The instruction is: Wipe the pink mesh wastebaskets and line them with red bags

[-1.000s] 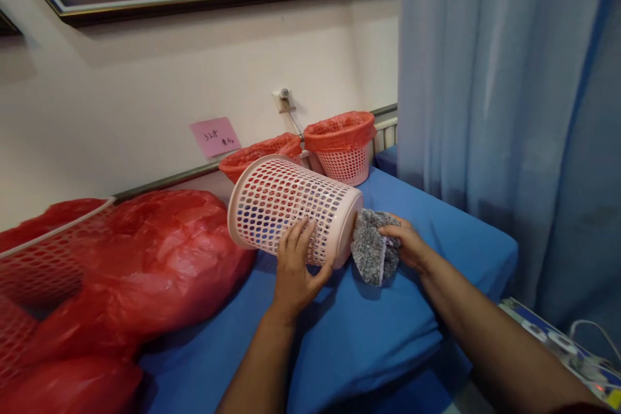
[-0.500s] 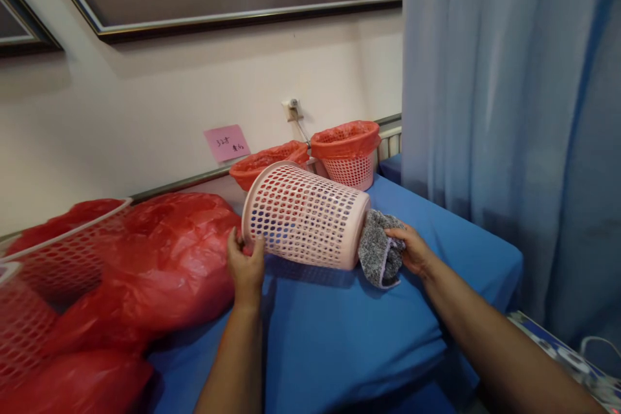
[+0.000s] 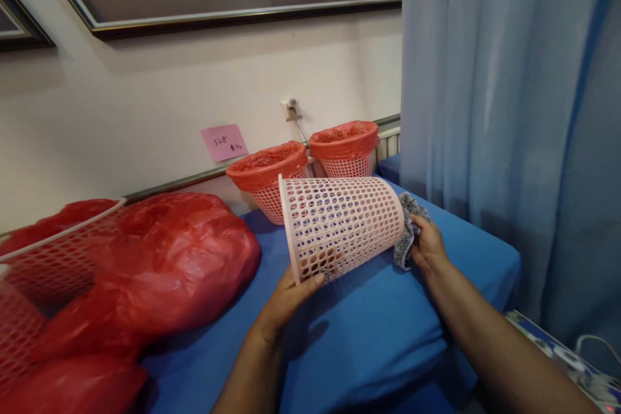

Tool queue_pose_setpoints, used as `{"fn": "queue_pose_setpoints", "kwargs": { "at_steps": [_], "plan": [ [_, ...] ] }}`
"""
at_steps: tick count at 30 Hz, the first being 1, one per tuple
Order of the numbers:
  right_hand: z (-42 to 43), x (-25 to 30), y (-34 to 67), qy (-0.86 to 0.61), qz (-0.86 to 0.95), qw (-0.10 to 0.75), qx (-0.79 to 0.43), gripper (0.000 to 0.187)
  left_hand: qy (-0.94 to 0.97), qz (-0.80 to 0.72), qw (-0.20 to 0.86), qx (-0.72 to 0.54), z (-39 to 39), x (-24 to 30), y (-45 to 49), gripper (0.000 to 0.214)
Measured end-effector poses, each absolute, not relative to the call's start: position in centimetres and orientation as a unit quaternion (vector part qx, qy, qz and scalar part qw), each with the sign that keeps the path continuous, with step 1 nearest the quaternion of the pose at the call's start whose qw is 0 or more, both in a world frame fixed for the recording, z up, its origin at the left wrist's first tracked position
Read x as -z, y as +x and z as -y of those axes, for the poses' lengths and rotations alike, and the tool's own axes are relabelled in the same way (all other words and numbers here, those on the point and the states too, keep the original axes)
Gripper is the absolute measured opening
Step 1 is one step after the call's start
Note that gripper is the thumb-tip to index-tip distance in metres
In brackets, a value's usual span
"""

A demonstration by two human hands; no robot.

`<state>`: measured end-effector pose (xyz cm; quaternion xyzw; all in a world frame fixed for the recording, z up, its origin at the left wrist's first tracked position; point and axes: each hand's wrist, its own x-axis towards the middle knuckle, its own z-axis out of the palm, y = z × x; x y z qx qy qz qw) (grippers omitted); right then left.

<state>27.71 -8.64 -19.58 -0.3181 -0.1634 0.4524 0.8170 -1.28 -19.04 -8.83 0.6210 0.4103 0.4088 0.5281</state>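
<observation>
A pale pink perforated wastebasket (image 3: 344, 220) lies sideways in the air above the blue-covered bed, its rim to the left and its base to the right. My left hand (image 3: 291, 294) grips it at the lower rim, thumb outside and fingers showing through the holes. Against its base, my right hand (image 3: 427, 242) holds a grey speckled cloth (image 3: 406, 233), bunched under the fingers. Behind it stand two wastebaskets with red bag liners, one nearer (image 3: 266, 171) and one farther right (image 3: 344, 149).
Red plastic bags (image 3: 179, 265) lie on the left of the blue sheet (image 3: 359, 349), beside larger pink baskets (image 3: 63, 233). A pink note (image 3: 224, 142) and a socket (image 3: 291, 110) are on the wall. A blue curtain (image 3: 475, 77) hangs at the right.
The wastebasket has moved right and turned, its base now tipped up. My left hand has shifted right with its rim; my right hand and the cloth have moved right and slightly up.
</observation>
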Motion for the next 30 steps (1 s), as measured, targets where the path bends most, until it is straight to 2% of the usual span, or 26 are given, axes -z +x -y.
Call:
{"fn": "queue_pose_setpoints", "kwargs": {
  "at_steps": [5,7,9,11,15,19,23,25,28,30],
  "plan": [
    [8.8,18.6,27.8,-0.364,0.088,0.860,-0.346,0.041,0.714,-0.431,0.332,-0.441,18.7,11.2,0.3,0.039],
    [9.0,18.3,27.8,-0.368,0.082,0.864,-0.334,0.042,0.795,-0.409,0.222,-0.389,18.7,12.0,0.8,0.039],
    [9.1,18.1,27.8,-0.364,0.081,0.865,-0.335,0.043,0.867,-0.385,0.113,-0.296,18.9,12.5,1.5,0.048],
    [9.3,17.9,27.9,-0.356,0.077,0.866,-0.341,0.045,0.903,-0.379,0.047,-0.198,19.2,12.6,2.3,0.058],
    [9.7,17.7,28.3,-0.383,0.073,0.858,-0.335,0.043,0.920,-0.381,0.058,-0.075,19.6,12.4,3.2,0.070],
    [9.8,17.7,28.2,-0.392,0.084,0.845,-0.355,0.040,0.911,-0.385,0.140,-0.051,19.6,12.6,2.5,0.081],
    [9.6,18.0,27.8,-0.354,0.061,0.851,-0.383,0.041,0.889,-0.384,0.231,-0.095,19.7,13.2,1.1,0.078],
    [9.5,18.1,27.7,-0.350,0.062,0.846,-0.398,0.041,0.864,-0.411,0.231,-0.176,19.6,13.3,0.5,0.059],
    [9.4,18.3,27.7,-0.345,0.063,0.839,-0.415,0.042,0.781,-0.492,0.160,-0.348,18.8,13.0,-0.7,0.033],
    [9.4,18.4,27.7,-0.348,0.065,0.835,-0.421,0.041,0.692,-0.546,0.079,-0.466,17.7,12.7,-1.8,0.036]
  ]
}}
